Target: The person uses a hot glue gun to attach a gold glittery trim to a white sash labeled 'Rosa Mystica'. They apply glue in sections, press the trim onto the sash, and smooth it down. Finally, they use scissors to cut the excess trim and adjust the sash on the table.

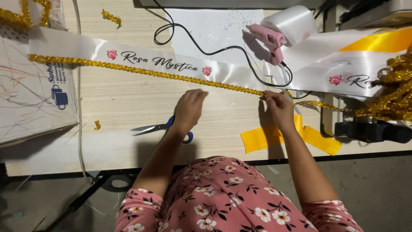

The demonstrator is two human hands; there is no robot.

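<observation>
A long white satin ribbon (141, 55) with printed script and small pink roses lies across the wooden table (128, 103). A gold braided trim (128, 68) runs along its near edge. My left hand (189, 108) presses down on the ribbon's edge at the trim, fingers curled. My right hand (279, 109) pinches the gold trim where it meets the ribbon, a little to the right. Blue-handled scissors (161, 127) lie just under my left wrist.
A pink glue gun (270, 41) with a black cord (193, 43) rests on white paper at the back, beside a roll of white ribbon (294, 21). Yellow ribbon pieces (262, 137) lie under my right forearm. A heap of gold trim (395, 94) sits at the right; cardboard (30, 94) at the left.
</observation>
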